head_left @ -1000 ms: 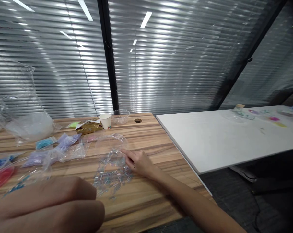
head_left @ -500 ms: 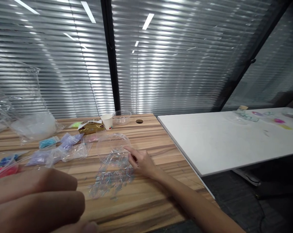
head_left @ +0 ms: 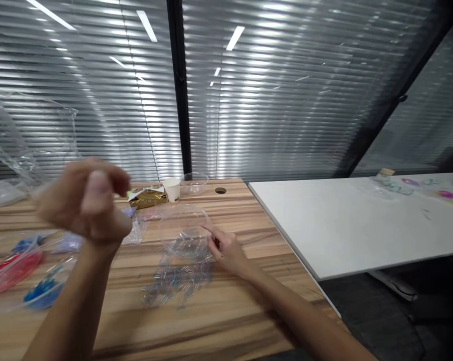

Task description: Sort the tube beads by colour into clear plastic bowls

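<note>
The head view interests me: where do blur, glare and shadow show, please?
In the head view, the bare, raised left hand is blurred, the bare right hand sharper; glare streaks the silver slatted blinds; a shadow darkens the brown wooden table below the right forearm.

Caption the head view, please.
Right hand at a clear bowl near strewn tube-shaped pieces on a wood-grain table, left hand raised.
</note>
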Available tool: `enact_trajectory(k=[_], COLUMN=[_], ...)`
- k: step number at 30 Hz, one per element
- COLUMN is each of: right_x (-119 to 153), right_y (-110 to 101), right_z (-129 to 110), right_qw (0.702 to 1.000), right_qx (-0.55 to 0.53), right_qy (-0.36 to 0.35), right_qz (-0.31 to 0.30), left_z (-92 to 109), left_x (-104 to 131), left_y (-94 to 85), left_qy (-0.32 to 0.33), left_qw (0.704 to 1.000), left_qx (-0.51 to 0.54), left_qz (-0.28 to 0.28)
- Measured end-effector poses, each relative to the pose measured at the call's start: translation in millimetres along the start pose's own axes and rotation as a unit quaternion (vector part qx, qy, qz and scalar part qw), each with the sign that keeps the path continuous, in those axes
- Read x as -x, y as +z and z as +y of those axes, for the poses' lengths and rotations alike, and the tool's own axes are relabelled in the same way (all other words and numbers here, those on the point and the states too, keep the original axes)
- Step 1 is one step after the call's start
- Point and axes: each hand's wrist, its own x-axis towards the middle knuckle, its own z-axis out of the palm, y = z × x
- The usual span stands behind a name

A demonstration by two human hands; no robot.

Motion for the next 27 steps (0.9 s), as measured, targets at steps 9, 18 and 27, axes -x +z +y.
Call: enact_trajectory(k=[9,18,27], right_x=[0.5,0.6,1.5], right_y=[-0.8,-3.8,-3.4], right_z=[6.2,13.5,12.5], right_qw=[0.999,0.998,0.999], right_qx=[-0.010,0.037,0.023], right_qy=[0.036,0.022,0.013], right_qz=[0.014,0.037,0.032], left_z=[-64.2,-103.9,-92.9], left_x=[32.1,98.9,96.9], left_y=[-10.1,-45.2,-49.1], left_qy=[-0.182,-0.250,-0.258], left_qw=[0.893,0.718,0.613], left_qx=[-0.178,0.038,0.093], left_qz=[-0.371,-0.648,-0.741])
